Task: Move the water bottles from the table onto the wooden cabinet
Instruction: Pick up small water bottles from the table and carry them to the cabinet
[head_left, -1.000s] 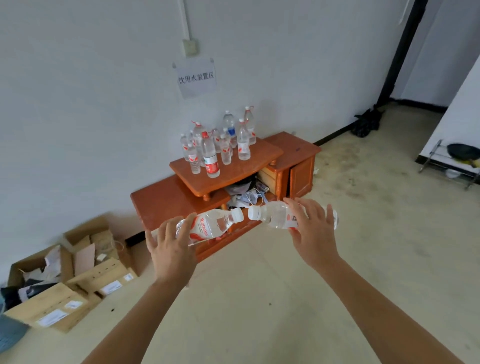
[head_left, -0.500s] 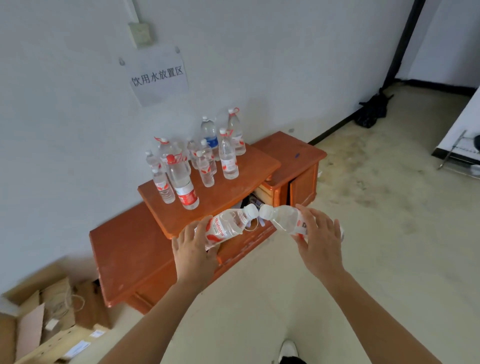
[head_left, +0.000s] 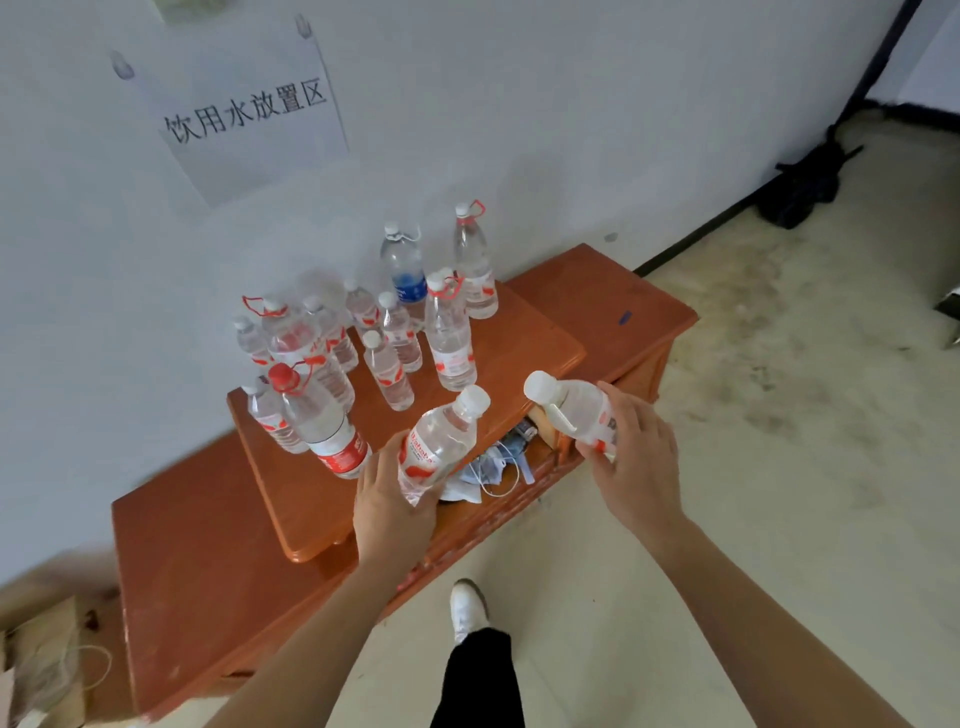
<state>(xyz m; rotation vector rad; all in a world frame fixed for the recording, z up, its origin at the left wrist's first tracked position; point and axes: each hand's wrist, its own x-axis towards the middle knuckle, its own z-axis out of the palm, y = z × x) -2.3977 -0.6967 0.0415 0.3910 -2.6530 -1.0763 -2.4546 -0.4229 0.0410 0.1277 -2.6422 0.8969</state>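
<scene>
My left hand (head_left: 390, 501) grips a clear water bottle (head_left: 440, 441) with a red-and-white label, tilted with its white cap up and to the right, over the front edge of the raised top of the orange wooden cabinet (head_left: 524, 343). My right hand (head_left: 636, 462) holds a second clear bottle (head_left: 574, 405), tilted with its cap to the upper left, above the cabinet's open middle shelf. Several water bottles (head_left: 447, 338) stand upright on the raised top near the wall, one with a red cap (head_left: 324, 421) at the front left.
A paper sign (head_left: 244, 111) hangs on the white wall above the cabinet. Clutter and a cord (head_left: 493, 467) fill the open shelf. Cardboard boxes (head_left: 41, 665) lie at the lower left. My white shoe (head_left: 467, 608) is on the floor before the cabinet. A black bag (head_left: 802, 192) sits by the wall.
I have stepped closer to the cabinet, which now fills more of the view. Both hands have carried their bottles forward and up over the cabinet's front edge.
</scene>
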